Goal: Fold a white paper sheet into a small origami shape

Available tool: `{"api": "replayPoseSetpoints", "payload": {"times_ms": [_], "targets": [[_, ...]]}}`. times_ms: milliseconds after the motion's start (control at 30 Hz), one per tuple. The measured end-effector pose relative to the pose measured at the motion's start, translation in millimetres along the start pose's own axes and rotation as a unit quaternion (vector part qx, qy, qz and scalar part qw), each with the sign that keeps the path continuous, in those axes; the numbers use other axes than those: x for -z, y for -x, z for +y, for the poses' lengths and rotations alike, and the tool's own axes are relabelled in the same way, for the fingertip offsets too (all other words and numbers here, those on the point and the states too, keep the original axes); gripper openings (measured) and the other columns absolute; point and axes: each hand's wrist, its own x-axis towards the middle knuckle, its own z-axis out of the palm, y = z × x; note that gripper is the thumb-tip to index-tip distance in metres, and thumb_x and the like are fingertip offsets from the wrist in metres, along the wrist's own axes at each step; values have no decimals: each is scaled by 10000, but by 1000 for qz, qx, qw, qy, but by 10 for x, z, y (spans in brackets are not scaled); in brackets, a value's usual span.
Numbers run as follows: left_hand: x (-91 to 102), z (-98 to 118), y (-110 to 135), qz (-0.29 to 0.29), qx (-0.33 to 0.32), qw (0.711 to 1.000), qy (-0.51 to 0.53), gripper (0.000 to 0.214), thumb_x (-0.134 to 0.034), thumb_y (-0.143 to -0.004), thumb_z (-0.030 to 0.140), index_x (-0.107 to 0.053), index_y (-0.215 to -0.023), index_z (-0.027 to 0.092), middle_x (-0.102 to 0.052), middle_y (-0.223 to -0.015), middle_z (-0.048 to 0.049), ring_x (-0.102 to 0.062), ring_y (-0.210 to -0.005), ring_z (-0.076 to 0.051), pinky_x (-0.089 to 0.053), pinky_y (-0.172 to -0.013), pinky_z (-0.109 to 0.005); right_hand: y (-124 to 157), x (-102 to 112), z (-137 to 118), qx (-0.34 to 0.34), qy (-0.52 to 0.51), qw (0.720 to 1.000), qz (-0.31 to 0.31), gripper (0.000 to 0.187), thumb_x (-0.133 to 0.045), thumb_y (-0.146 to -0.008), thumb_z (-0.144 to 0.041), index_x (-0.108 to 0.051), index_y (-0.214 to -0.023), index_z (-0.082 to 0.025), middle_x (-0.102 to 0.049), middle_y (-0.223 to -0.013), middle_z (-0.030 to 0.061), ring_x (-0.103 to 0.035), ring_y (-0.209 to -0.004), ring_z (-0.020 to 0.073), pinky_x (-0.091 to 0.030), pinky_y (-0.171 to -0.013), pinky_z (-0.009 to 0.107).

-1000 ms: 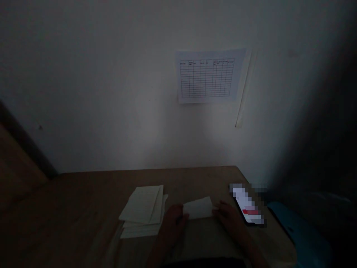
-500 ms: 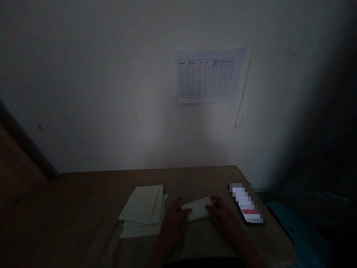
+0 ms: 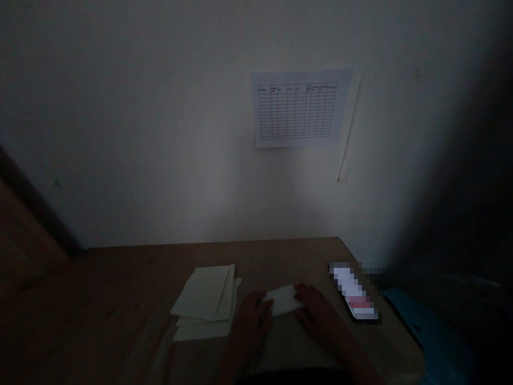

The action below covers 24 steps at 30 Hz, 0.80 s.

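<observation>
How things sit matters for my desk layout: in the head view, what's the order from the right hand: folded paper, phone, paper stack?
1. Folded paper, touching the right hand, on its left.
2. Phone, on its right.
3. Paper stack, left, past the left hand.

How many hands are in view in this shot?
2: the left hand at the left end of the white paper, and the right hand at its right end.

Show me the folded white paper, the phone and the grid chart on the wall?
Folded white paper (image 3: 282,300): head view, on its middle.
Phone (image 3: 352,290): head view, on its blurred screen.
Grid chart (image 3: 297,111): head view, on its ruled table.
</observation>
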Motion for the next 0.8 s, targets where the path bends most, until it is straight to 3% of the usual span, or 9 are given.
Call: {"api": "replayPoseSetpoints", "payload": {"times_ms": [300, 800], "targets": [[-57, -48, 11, 10, 7, 1000, 4, 286, -518, -936, 266, -693, -1163, 276, -627, -1266, -99, -583, -1177, -266, -518, -999, -489, -33, 31, -48, -1, 8, 1000, 3, 424, -514, -951, -410, -535, -1352, -275, -489, -1473, 59, -405, -1390, 259, -258, -1198, 525], [-24, -8, -11, 3, 8, 1000, -13, 306, -516, -932, 241, -684, -1184, 287, -646, -1255, -81, -581, -1186, -257, -511, -1011, -473, -11, -39, 8, -19, 24, 1000, -3, 520, -523, -935, -491, -479, -1407, -278, -398, -1537, 57, -345, -1421, 264, -255, -1199, 505]]}}
